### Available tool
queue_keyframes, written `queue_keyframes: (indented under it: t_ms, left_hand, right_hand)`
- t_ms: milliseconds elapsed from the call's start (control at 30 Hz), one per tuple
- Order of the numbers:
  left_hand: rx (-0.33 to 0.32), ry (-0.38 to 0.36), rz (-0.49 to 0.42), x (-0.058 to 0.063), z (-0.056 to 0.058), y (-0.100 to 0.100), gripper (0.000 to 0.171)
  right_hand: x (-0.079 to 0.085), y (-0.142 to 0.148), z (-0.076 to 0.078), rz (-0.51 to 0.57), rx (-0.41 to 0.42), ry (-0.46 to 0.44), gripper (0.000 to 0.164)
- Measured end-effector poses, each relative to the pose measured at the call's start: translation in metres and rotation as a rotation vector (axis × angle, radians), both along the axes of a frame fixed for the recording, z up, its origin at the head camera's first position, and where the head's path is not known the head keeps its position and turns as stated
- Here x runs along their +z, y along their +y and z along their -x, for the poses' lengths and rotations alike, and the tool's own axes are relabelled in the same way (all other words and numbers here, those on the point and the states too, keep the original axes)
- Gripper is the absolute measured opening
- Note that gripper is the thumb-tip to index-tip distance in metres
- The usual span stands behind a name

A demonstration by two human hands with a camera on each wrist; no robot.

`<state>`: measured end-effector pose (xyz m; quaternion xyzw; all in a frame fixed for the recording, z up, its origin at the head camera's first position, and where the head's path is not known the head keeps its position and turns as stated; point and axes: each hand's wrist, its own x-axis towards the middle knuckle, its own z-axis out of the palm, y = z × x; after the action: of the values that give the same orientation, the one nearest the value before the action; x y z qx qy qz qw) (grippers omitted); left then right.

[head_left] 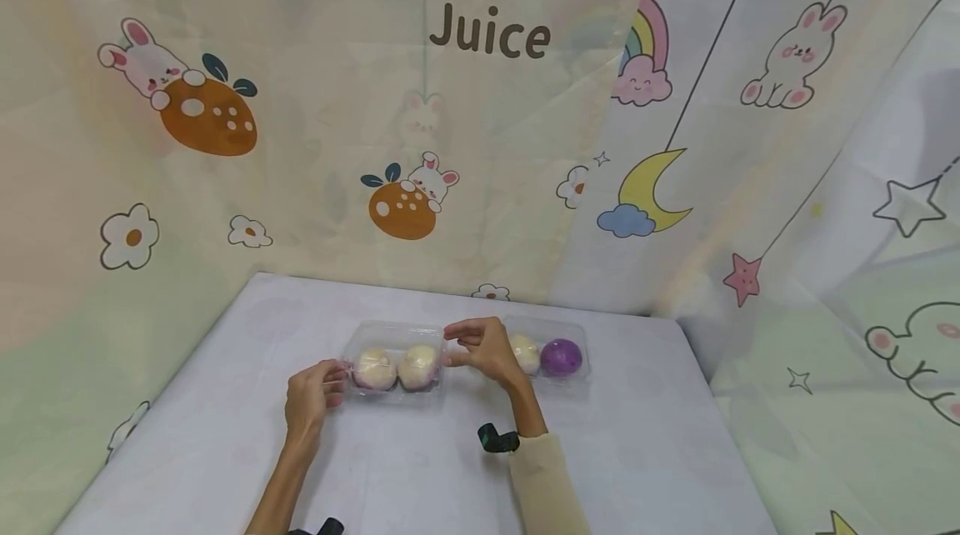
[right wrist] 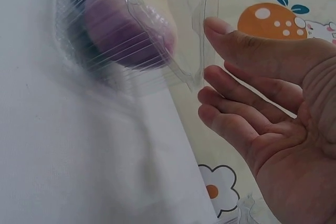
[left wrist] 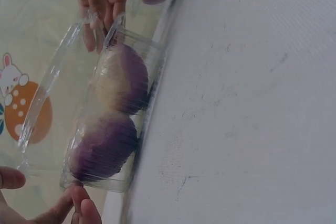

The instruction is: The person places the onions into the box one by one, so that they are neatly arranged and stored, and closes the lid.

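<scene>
A clear plastic clamshell box (head_left: 393, 331) stands on the table, holding two round cream-and-purple balls (head_left: 417, 367) that look like buns. Its lid (left wrist: 50, 85) is raised off the base in the left wrist view. My left hand (head_left: 309, 402) is at the box's left end; its fingertips touch the base's corner while the thumb (left wrist: 11, 178) stays apart from them, by the lid's corner. At the right end is my right hand (head_left: 486, 349), fingers and thumb extended. The thumb tip (right wrist: 218, 25) meets the lid's edge in the right wrist view.
Behind my right hand sits a second clear box (head_left: 551, 327) with a pale ball (head_left: 526, 353) and a purple ball (head_left: 561, 357). A white cloth covers the table (head_left: 420, 468). Printed curtains (head_left: 315, 102) hang along the table's back and sides.
</scene>
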<state>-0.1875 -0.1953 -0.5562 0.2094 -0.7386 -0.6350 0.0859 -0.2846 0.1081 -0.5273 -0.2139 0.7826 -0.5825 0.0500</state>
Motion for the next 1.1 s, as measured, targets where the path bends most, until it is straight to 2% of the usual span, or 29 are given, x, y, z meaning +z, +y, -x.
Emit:
queue_keyframes:
  t_ms: [200,500,767,900,1100]
  left_hand:
    - [-0.003,0.017,-0.024,-0.0013,-0.0008,-0.0005,0.047]
    - [-0.008,0.014,-0.007,-0.0032,-0.0025,0.0006,0.042]
    - [-0.027,0.039,-0.054,-0.0054,-0.0032,-0.0008,0.04]
    - [-0.04,0.04,-0.072,-0.0061,-0.0031,-0.0008,0.039]
    - [-0.051,0.031,-0.08,-0.006,-0.0024,-0.002,0.039]
  right_hand:
    - [0.0018,0.0004,-0.0012,0.004,0.013,-0.005,0.047]
    - [-0.0009,0.0001,0.0014,0.011,0.008,-0.027,0.048]
    - [-0.0011,0.0013,0.0028,-0.015,0.017,-0.033,0.05]
    - [-0.0005,0.0037,0.0036,-0.015,-0.012,-0.019,0.046]
    - [0.0035,0.0066,0.0029,-0.018,-0.077,-0.044,0.037]
